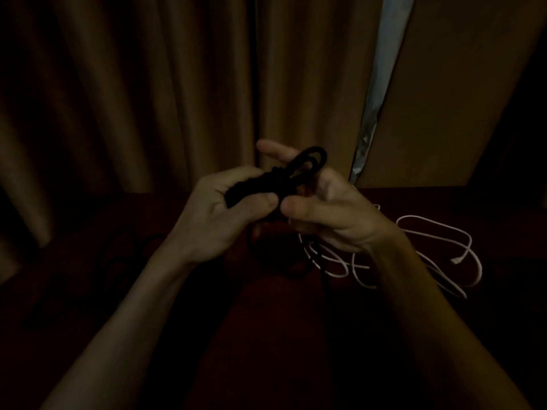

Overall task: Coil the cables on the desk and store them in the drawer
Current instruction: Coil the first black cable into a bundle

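Left hand (219,210), right hand (336,216) gripping black cable (282,176) above desk (266,321)

Black cable (275,180) bundled, loop end up, held above dark desk (503,220); white cable (438,255) loosely sprawled at right.

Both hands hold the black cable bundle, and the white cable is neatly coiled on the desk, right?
Not quite. The left hand and right hand do hold the black cable bundle, but the head view shows the white cable sprawled loose on the desk, not coiled.
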`<state>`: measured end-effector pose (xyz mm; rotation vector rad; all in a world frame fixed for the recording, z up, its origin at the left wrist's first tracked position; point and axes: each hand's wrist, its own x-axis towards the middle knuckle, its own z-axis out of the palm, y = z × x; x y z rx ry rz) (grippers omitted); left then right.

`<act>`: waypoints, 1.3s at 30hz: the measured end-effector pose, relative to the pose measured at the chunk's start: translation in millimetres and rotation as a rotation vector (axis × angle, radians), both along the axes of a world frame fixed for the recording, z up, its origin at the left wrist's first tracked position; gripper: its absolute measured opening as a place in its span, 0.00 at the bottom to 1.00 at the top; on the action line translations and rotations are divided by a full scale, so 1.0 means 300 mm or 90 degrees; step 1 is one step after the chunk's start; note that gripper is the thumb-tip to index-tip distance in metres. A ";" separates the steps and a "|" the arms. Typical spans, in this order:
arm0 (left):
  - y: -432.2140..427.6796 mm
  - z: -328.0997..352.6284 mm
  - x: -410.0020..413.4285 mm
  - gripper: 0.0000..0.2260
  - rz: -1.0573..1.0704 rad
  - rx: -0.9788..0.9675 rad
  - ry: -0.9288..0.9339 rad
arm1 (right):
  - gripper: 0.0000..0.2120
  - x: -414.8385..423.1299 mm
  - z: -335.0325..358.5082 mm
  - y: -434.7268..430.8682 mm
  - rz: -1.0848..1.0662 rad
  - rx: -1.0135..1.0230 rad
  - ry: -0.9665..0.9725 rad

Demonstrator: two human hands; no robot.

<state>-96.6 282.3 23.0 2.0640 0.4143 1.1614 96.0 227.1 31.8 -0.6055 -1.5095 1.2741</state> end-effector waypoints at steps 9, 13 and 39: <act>0.025 -0.016 -0.037 0.22 -0.189 -0.247 0.152 | 0.32 0.020 -0.007 0.005 -0.010 0.077 -0.314; 0.023 -0.015 -0.036 0.18 -0.224 -0.276 0.149 | 0.28 0.011 0.002 0.001 -0.048 0.103 -0.326; 0.014 -0.038 0.034 0.23 0.165 0.313 0.018 | 0.19 -0.111 -0.024 0.040 -0.370 -0.063 0.039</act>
